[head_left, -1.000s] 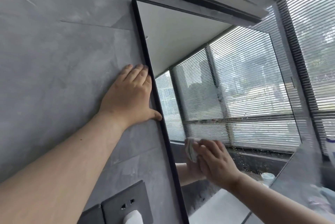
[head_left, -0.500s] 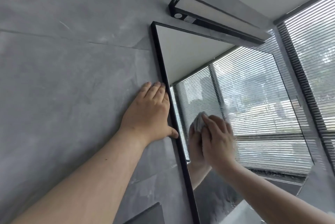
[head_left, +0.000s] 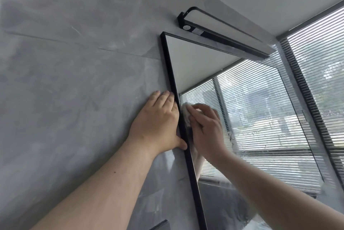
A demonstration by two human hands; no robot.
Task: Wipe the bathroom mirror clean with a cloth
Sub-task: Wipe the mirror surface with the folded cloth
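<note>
Braces the left grip [head_left: 158, 119] flat and released on the grey wall [head_left: 74, 84], fingers straight and together, pointing up, thumb tip touching the black frame [head_left: 170, 69]. Reaches the right forearm [head_left: 270, 188] up from the lower right, wrist close to the mirror [head_left: 197, 62]. Presses the right grip [head_left: 206, 129], fingers curled and grasping the pale cloth [head_left: 186, 113], against the glass just beside the left edge, level with the left knuckles. Works with both forearms bare.

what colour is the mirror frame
Black; the mirror frame shows best in the head view.
</note>
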